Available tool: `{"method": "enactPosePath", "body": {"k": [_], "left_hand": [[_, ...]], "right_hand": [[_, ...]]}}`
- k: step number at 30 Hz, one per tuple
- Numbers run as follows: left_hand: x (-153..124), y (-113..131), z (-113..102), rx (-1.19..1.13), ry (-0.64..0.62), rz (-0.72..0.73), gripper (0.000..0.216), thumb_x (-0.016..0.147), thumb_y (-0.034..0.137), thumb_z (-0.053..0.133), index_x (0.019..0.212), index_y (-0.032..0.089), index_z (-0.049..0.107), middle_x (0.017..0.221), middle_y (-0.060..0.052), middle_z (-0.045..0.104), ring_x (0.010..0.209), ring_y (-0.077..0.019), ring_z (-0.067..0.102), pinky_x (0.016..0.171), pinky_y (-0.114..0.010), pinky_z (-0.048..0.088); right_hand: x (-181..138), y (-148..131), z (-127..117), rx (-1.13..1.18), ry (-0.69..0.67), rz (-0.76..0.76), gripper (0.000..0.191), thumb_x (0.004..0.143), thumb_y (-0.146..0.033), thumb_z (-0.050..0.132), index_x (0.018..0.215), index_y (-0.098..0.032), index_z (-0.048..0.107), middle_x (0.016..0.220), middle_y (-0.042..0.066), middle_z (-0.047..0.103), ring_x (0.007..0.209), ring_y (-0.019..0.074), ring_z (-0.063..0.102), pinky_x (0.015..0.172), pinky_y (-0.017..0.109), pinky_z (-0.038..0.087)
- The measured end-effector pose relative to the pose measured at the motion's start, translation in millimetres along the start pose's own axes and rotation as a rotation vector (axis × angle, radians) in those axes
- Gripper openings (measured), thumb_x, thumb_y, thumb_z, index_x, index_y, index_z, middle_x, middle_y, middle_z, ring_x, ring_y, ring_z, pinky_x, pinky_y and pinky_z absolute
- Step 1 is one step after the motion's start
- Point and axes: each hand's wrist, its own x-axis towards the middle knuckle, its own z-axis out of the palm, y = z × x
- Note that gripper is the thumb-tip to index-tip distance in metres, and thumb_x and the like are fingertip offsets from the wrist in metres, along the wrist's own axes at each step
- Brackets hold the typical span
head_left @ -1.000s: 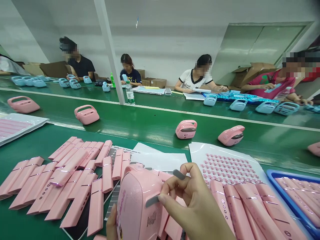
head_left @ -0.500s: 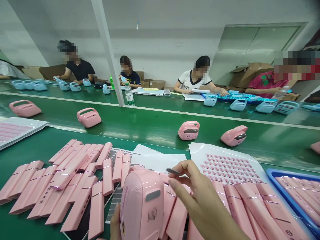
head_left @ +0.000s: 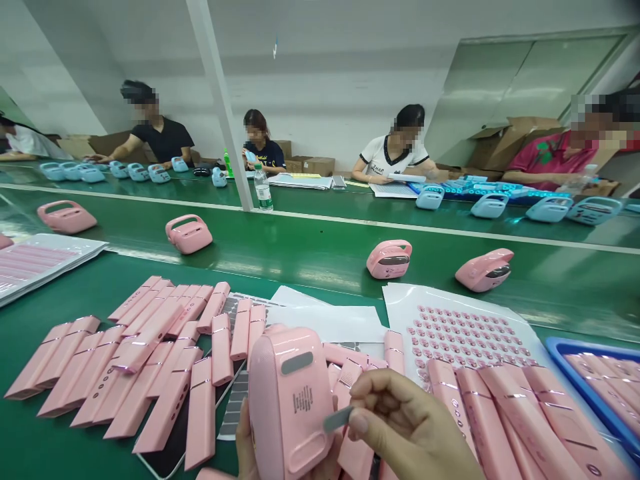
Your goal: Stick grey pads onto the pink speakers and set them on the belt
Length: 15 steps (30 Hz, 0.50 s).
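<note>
My left hand (head_left: 245, 437) grips a pink portable speaker (head_left: 267, 400) from below, its base turned towards my right hand (head_left: 413, 427). One grey rounded pad (head_left: 297, 363) sits at the upper end of that base, above small dark print. An oval recess (head_left: 307, 452) at the lower end shows bare pink. Between thumb and fingertips, my right hand pinches a second grey pad strip (head_left: 337, 419), held close to the base near that recess. Whether the strip touches the speaker I cannot tell. Part of my left hand is hidden behind the speaker.
Pink slim housings (head_left: 200, 413) lie piled left and right. Behind them are a sheet of grey pads (head_left: 234, 413) and a sticker sheet (head_left: 465, 333). A blue tray (head_left: 560, 353) stands right. Pink speakers (head_left: 390, 259) line the green belt (head_left: 280, 243); several co-workers sit beyond.
My right hand has come down with the grey strip, from beside the speaker's upper end to near the lower recess. The speaker has tilted, showing more of its base.
</note>
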Motion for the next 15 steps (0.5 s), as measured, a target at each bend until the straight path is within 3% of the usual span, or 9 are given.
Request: {"method": "enactPosePath", "body": {"k": [2, 4, 6, 8, 12, 15], "left_hand": [[2.1, -2.4, 0.2, -0.019, -0.028, 0.044, 0.056, 0.078, 0.044, 0.065, 0.127, 0.02, 0.057, 0.122, -0.016, 0.063, 0.121, -0.0376, 0.05, 0.1, -0.054, 0.041], [3.9, -2.8, 0.0, -0.019, -0.074, 0.088, 0.056, 0.077, 0.044, 0.067, 0.124, 0.015, 0.06, 0.122, -0.017, 0.063, 0.119, -0.0337, 0.052, 0.101, -0.043, 0.043], [4.8, -2.1, -0.1, 0.025, -0.157, 0.093, 0.054, 0.078, 0.044, 0.066, 0.121, 0.011, 0.061, 0.115, -0.017, 0.067, 0.115, -0.0282, 0.057, 0.097, -0.031, 0.046], [5.2, -1.7, -0.5, 0.067, -0.239, 0.076, 0.054, 0.08, 0.045, 0.063, 0.12, 0.008, 0.062, 0.11, -0.017, 0.069, 0.113, -0.0254, 0.059, 0.095, -0.026, 0.046], [5.4, -3.0, -3.5, 0.007, -0.252, 0.109, 0.046, 0.083, 0.046, 0.059, 0.116, 0.014, 0.065, 0.124, -0.016, 0.061, 0.123, -0.0291, 0.05, 0.107, -0.041, 0.035], [5.2, -3.5, -7.2, 0.025, -0.292, 0.109, 0.055, 0.087, 0.05, 0.051, 0.123, 0.011, 0.059, 0.128, -0.019, 0.058, 0.127, -0.0313, 0.045, 0.109, -0.046, 0.032]], "right_hand": [[0.1, 5.3, 2.2, 0.041, -0.018, -0.004, 0.017, 0.074, -0.04, 0.074, 0.075, -0.024, 0.068, 0.084, 0.004, 0.066, 0.084, 0.0218, 0.063, 0.075, 0.029, 0.053], [0.3, 7.9, 5.8, 0.068, -0.036, -0.015, 0.022, 0.073, -0.044, 0.074, 0.071, -0.023, 0.068, 0.103, 0.008, 0.064, 0.105, 0.0258, 0.058, 0.083, 0.031, 0.051], [0.0, 8.8, 10.4, 0.116, -0.033, 0.018, 0.024, 0.07, -0.046, 0.076, 0.069, -0.023, 0.068, 0.12, 0.009, 0.058, 0.123, 0.0279, 0.047, 0.087, 0.031, 0.049], [-0.7, 9.4, 14.9, 0.139, -0.022, 0.052, 0.025, 0.07, -0.046, 0.076, 0.066, -0.023, 0.067, 0.124, 0.009, 0.056, 0.128, 0.0281, 0.042, 0.087, 0.031, 0.049], [-1.4, 11.1, 21.4, 0.135, -0.05, 0.067, 0.024, 0.07, -0.044, 0.076, 0.067, -0.022, 0.067, 0.126, 0.011, 0.052, 0.129, 0.0282, 0.039, 0.091, 0.032, 0.046], [-2.1, 11.3, 26.4, 0.152, 0.016, 0.079, 0.027, 0.069, -0.046, 0.076, 0.066, -0.021, 0.067, 0.124, 0.011, 0.051, 0.127, 0.0286, 0.041, 0.091, 0.032, 0.044]]}}
